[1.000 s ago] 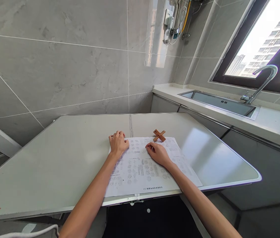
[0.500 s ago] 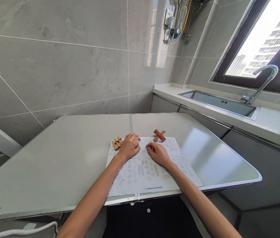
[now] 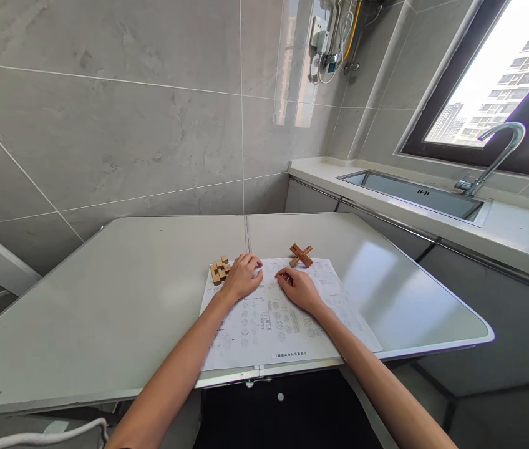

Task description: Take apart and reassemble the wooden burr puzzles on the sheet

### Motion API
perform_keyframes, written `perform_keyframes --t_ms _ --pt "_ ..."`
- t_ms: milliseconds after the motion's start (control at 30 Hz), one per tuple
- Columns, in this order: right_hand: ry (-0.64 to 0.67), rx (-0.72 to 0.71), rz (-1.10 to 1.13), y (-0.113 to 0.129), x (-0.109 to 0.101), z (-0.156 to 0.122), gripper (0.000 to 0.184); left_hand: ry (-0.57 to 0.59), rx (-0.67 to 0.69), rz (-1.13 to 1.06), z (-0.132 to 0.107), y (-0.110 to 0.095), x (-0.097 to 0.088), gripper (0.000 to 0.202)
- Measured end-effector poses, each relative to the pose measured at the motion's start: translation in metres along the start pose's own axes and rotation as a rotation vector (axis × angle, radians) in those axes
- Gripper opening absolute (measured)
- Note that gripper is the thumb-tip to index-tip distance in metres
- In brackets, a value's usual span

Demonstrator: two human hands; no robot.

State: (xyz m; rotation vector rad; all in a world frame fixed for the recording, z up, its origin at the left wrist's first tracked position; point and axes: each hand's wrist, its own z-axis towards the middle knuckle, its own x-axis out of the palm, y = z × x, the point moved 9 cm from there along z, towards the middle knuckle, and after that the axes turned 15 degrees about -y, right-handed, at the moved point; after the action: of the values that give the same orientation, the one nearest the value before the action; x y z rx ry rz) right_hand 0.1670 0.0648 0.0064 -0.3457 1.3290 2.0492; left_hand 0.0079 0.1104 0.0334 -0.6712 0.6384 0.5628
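Note:
A light wooden interlocking block puzzle (image 3: 218,272) rests at the upper left corner of a printed sheet (image 3: 269,340). My left hand (image 3: 242,277) lies right beside it, its outer edge against or very near the blocks. Its fingers are loosely bent and the thumb stands apart, with nothing held. My right hand (image 3: 298,289) rests on the sheet, fingers loosely curled towards the left; no object shows in it. Just beyond that hand, at the sheet's top edge, sits a reddish-brown wooden cross-shaped puzzle (image 3: 301,254), apart from the fingers.
The sheet bears small diagrams and lies on a white folding table (image 3: 105,312) with a seam down its middle. To the right runs a counter (image 3: 526,231) with a sink (image 3: 414,193) and a faucet (image 3: 503,149). A tiled wall (image 3: 152,125) stands behind the table.
My left hand has shifted slightly left, and the light block puzzle has slid a little left with it. My right hand and the cross-shaped puzzle look unmoved.

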Motion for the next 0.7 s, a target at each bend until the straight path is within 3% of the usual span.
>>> perform_keyframes --t_ms 200,367,500,700 --pt "-0.068 0.083 0.111 -0.009 -0.005 0.004 0.022 -0.068 -0.067 0.066 0.001 0.008 -0.004 0.011" --pt "-0.228 0.202 0.224 -0.022 -0.017 0.007 0.019 -0.110 -0.089 0.097 0.001 0.011 -0.006 0.010" --pt "-0.324 0.352 0.387 -0.036 -0.024 0.005 0.034 -0.117 -0.054 0.084 0.001 0.004 -0.007 0.011" --pt "-0.317 0.530 0.604 -0.051 -0.019 0.005 0.056 -0.104 0.043 0.040 0.001 -0.018 -0.007 0.013"
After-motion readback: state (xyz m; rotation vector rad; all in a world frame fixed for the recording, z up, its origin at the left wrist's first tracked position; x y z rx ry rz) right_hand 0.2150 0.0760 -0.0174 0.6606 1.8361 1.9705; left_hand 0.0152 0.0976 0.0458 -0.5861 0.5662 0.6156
